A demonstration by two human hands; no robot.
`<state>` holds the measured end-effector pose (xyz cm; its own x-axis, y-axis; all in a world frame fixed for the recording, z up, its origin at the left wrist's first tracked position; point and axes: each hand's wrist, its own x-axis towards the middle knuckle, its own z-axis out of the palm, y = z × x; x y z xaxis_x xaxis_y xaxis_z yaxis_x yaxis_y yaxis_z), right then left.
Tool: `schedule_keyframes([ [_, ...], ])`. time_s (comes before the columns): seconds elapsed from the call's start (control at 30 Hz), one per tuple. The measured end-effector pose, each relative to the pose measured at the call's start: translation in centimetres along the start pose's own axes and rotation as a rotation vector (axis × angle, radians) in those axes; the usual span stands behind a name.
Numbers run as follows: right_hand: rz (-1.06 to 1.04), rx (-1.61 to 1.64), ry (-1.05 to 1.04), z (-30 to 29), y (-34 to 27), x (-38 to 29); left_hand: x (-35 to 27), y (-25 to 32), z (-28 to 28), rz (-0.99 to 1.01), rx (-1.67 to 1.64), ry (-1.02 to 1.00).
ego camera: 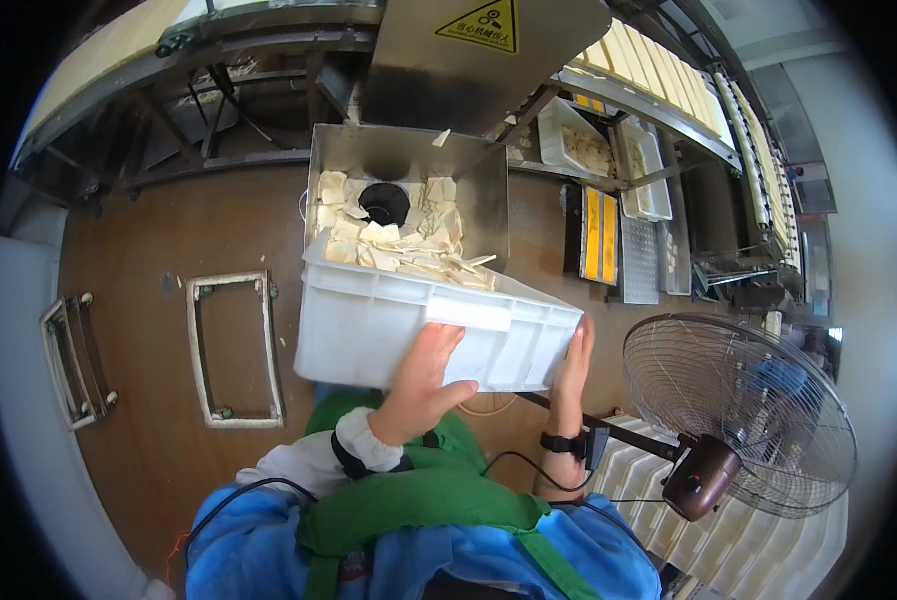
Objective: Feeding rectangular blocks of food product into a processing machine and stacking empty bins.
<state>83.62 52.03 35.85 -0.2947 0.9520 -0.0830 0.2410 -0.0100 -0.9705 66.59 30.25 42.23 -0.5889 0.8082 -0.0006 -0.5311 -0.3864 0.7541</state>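
Note:
A white plastic crate [373, 322] is tilted over the near edge of a square stainless-steel hopper [486, 195]. My left hand [426, 382] lies flat against the crate's near side, below its rim lip, thumb spread. At the crate's right end, my right hand [574, 360] presses on the corner with fingers pointing up; its palm side is hidden. Pale, flat broken pieces [381, 251] lie at the crate's mouth and in the hopper, around a round black opening [385, 204]. One small piece [441, 138] is at the hopper's far rim.
A wire-caged fan [741, 412] stands at right above stacked white trays [718, 517]. White-edged wheeled frames [238, 351] rest on the brown floor at left. Conveyor framing [253, 161] runs behind the hopper. Further crates [580, 142] of pieces and a yellow-striped step [598, 236] are at back right.

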Motion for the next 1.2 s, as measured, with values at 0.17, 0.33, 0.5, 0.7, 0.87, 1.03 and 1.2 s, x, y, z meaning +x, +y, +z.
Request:
schedule_keyframes([
  [0.17,-0.683,-0.917,-0.061,6.4,-9.6,0.5,1.9,2.6,-0.6,-0.126,0.11,-0.161],
  [0.33,-0.739,-0.82,-0.176,8.0,-9.2,3.3,3.4,11.3,-1.3,-0.674,0.492,-0.181],
  [0.5,-0.731,-0.83,-0.306,8.3,-11.1,2.5,6.4,17.2,-5.5,0.489,1.612,0.239],
  [0.7,-0.71,-0.787,-0.331,8.9,-11.5,2.7,6.3,15.8,-10.4,-0.005,1.342,0.065],
  [0.87,-0.665,-1.085,-0.473,10.2,-16.1,3.2,7.5,15.2,-10.5,0.032,1.364,0.108],
  [1.03,-0.805,-1.119,-0.657,13.4,-21.0,0.8,7.4,14.8,-10.9,0.057,1.347,0.1],
  [1.2,-0.71,-0.996,-0.621,13.5,-20.7,0.2,7.4,14.8,-12.0,0.041,1.347,0.091],
])
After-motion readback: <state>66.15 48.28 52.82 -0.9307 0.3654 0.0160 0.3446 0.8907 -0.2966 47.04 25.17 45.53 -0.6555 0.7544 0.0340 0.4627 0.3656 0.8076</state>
